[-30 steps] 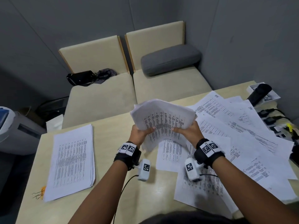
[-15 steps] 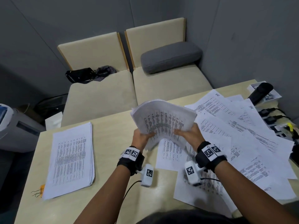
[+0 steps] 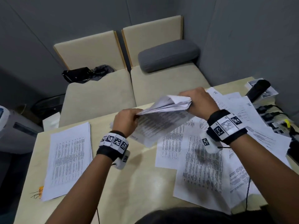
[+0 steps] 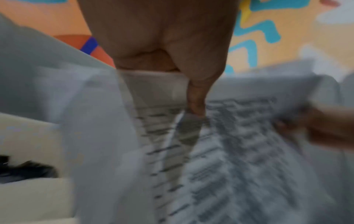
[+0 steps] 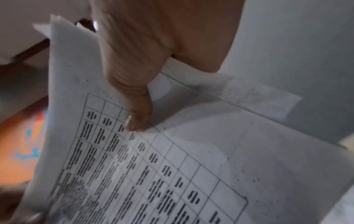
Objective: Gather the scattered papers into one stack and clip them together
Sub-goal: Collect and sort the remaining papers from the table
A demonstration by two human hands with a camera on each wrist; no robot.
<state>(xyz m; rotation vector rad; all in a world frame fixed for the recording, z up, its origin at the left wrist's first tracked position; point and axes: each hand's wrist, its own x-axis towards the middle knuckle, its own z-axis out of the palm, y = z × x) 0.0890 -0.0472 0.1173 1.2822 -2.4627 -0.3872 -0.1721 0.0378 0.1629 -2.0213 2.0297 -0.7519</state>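
Above the table I hold a bundle of printed sheets (image 3: 163, 117) in both hands, tilted so its right end is higher. My left hand (image 3: 127, 122) pinches the bundle's left edge. My right hand (image 3: 199, 101) grips its far right end, where the sheets bend and fan. The left wrist view shows my thumb (image 4: 195, 103) on the blurred sheets (image 4: 239, 151). The right wrist view shows my thumb (image 5: 138, 115) pressed on a printed table page (image 5: 153, 166). Loose sheets (image 3: 203, 160) lie spread over the right half of the table. No clip is in view.
A neat stack of papers (image 3: 68, 156) lies at the table's left, with small orange bits (image 3: 39, 190) by its near corner. A black cylinder (image 3: 258, 89) and plugs with cables (image 3: 275, 117) sit at the far right edge. Two beige chairs (image 3: 100, 97) stand behind the table (image 3: 137, 183).
The bundle has turned from upright and facing me to lying nearly flat and tilted. My right hand moved up and right to the far end; my left hand shifted to the left edge.
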